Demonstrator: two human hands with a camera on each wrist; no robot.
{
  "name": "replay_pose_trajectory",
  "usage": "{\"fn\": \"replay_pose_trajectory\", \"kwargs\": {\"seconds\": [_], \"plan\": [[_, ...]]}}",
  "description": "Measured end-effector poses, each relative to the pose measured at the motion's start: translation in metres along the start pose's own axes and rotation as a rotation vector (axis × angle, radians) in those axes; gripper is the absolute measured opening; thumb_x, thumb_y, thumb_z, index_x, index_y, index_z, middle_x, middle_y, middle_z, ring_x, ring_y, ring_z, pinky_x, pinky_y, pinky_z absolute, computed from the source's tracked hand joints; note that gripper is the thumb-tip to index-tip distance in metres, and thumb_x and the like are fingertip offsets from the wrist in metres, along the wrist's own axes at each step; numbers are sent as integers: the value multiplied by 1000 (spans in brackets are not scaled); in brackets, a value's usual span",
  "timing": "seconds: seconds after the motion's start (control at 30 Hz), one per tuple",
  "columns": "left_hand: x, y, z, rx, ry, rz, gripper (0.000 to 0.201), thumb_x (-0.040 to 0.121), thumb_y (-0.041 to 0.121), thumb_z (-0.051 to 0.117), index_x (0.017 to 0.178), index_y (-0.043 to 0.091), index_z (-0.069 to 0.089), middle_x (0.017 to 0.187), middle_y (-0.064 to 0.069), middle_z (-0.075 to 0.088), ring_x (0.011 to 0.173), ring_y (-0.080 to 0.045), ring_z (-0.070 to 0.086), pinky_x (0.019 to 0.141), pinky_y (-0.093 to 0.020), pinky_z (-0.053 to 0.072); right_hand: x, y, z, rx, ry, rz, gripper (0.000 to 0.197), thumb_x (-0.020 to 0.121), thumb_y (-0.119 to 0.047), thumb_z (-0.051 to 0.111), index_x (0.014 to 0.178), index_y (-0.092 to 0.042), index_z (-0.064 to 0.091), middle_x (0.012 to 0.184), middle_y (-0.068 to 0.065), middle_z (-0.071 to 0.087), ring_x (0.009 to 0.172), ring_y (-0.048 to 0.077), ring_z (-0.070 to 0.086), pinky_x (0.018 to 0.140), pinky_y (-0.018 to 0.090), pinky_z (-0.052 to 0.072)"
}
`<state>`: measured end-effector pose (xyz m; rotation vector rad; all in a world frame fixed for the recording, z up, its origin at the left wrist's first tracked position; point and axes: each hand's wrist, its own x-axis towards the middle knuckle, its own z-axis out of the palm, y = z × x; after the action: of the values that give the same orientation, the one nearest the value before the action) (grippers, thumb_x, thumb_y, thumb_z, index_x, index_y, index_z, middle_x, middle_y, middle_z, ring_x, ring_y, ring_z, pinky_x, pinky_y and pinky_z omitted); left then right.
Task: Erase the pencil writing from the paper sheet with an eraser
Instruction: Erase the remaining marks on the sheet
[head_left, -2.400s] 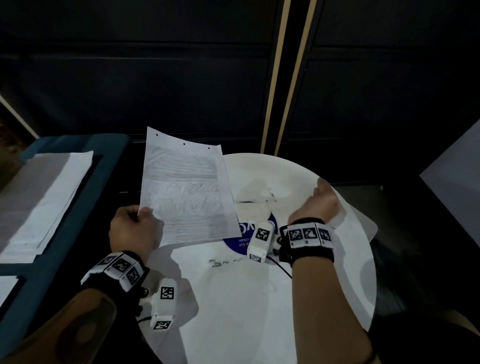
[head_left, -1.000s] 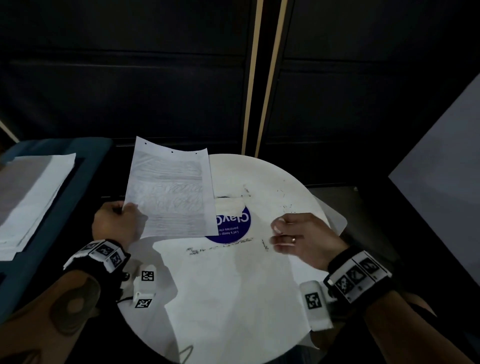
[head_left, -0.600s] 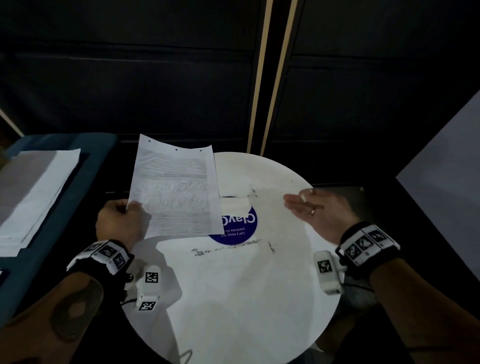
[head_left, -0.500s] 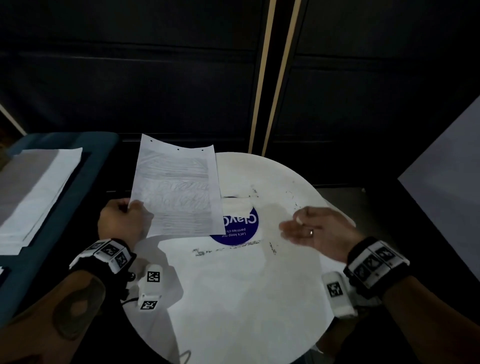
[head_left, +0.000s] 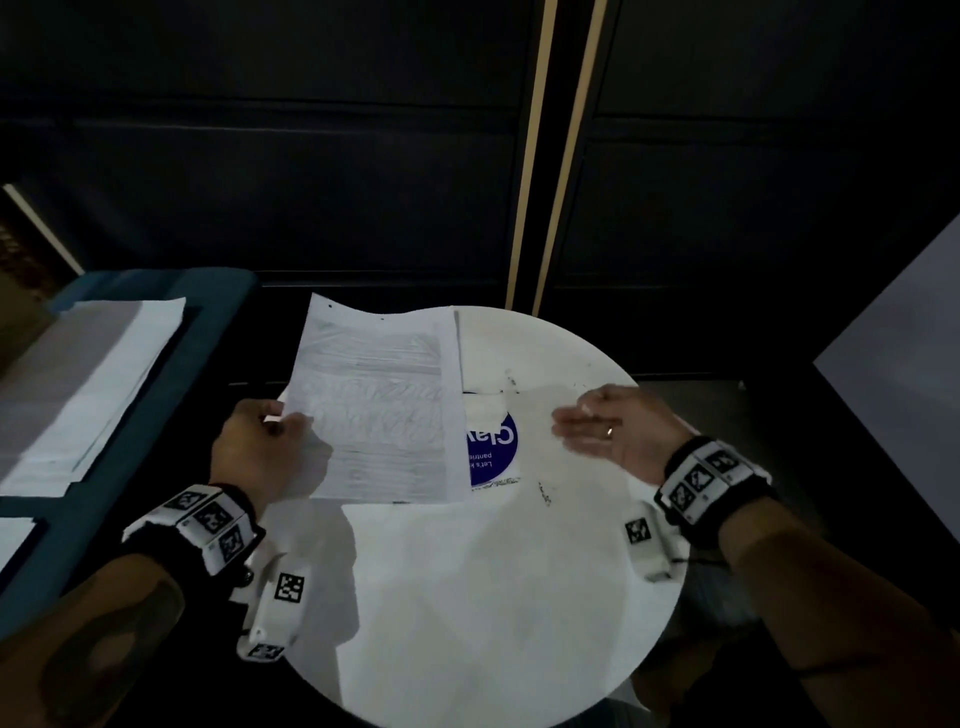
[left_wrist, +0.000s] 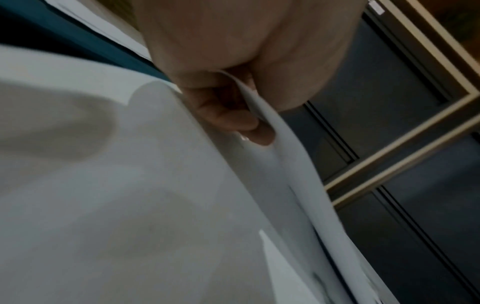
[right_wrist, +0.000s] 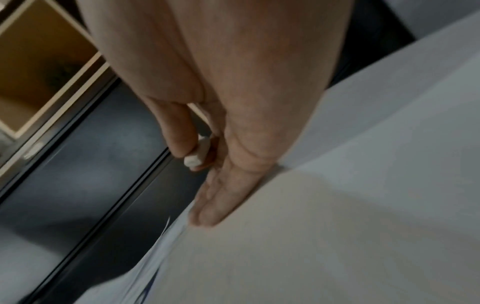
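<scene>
1. Your left hand (head_left: 260, 452) pinches the paper sheet (head_left: 379, 410) by its left edge, over the left side of the round white table (head_left: 493, 597) (pencil marks faint).
2. Your right hand (head_left: 618, 434), fingers mostly straight, pinches a small white eraser (right_wrist: 198, 153) over the table's right side.

The left hand (head_left: 260, 452) is on the left side, with its thumb and fingers (left_wrist: 228, 115) pinching the edge of a paper sheet (head_left: 374, 405). The right hand (head_left: 618, 431) is held out on the right, palm turned sideways, fingers mostly straight. Its thumb and one finger pinch a small white eraser (right_wrist: 198, 153). Both wrists wear marked bands.
</scene>
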<state>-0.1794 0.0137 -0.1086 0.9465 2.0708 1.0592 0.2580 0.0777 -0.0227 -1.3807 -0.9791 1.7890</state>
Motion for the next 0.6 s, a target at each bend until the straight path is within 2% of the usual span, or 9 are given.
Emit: {"fn": "replay_pose_trajectory", "kwargs": {"seconds": [0.07, 0.17, 0.23, 0.3, 0.37, 0.43, 0.5, 0.57, 0.6], "plan": [[-34, 20, -1, 30, -48, 54, 42, 74, 52, 73, 107, 49, 47, 88, -18, 75, 81, -45, 74, 76, -66, 61, 3, -9, -9, 59, 79, -68, 25, 102, -2, 49, 79, -9, 53, 122, 29, 69, 98, 34, 73, 98, 46, 55], [-83, 65, 0, 176, -119, 174, 51, 96, 22, 70, 129, 45, 37, 70, -17, 70, 65, -34, 69, 64, -41, 58, -12, -8, -25, -11, 10, -26, 21, 101, -1, 51, 81, -7, 55, 105, 30, 72, 87, 36, 73, 94, 50, 55], [-96, 74, 6, 313, -180, 230, 35, 100, 15, 64, 121, 39, 51, 56, -6, 63, 49, -20, 62, 49, -30, 51, -19, -4, -29, -145, -23, 31, 17, 101, -2, 54, 84, -6, 57, 101, 32, 72, 84, 38, 73, 85, 48, 59], [-104, 79, 13, 380, -236, 179, 17, 101, 15, 62, 103, 31, 67, 55, 0, 63, 40, -15, 59, 41, -27, 50, -14, -6, -30, -151, 18, 5, 20, 102, -2, 53, 83, -6, 56, 102, 30, 73, 88, 38, 73, 87, 47, 59], [-115, 88, 16, 399, -350, 96, 13, 104, 19, 59, 101, 25, 70, 58, -3, 70, 44, -18, 66, 43, -26, 51, -5, -14, -27, -88, 68, -72, 24, 103, -2, 51, 80, -7, 55, 98, 24, 74, 91, 36, 70, 90, 44, 56], [-126, 100, 12, 470, -505, 59, 11, 104, 28, 58, 104, 25, 68, 62, -4, 74, 51, -20, 70, 47, -27, 51, -4, -23, -27, 4, 81, -122, 26, 102, -4, 51, 77, -8, 56, 93, 20, 75, 86, 32, 68, 83, 39, 55], [-132, 109, 4, 694, -582, 132, 22, 102, 52, 57, 103, 33, 68, 68, 4, 76, 54, -16, 69, 52, -25, 51, -12, -27, -31, 100, 97, -160, 24, 101, -5, 53, 78, -8, 58, 89, 18, 74, 77, 27, 68, 77, 36, 54], [-130, 113, 1, 1037, -434, 337, 45, 94, 78, 47, 105, 40, 69, 84, 12, 75, 72, -12, 71, 66, -26, 56, -24, -25, -34, 59, 140, -193, 19, 99, -5, 58, 81, -8, 62, 86, 15, 72, 71, 24, 66, 75, 34, 53], [-128, 116, 4, 1134, -338, 455, 51, 91, 82, 44, 110, 42, 68, 95, 12, 74, 85, -13, 72, 74, -28, 56, -30, -20, -34, -1, 153, -209, 18, 99, -4, 60, 81, -7, 63, 84, 13, 71, 70, 23, 65, 74, 34, 52]]}}
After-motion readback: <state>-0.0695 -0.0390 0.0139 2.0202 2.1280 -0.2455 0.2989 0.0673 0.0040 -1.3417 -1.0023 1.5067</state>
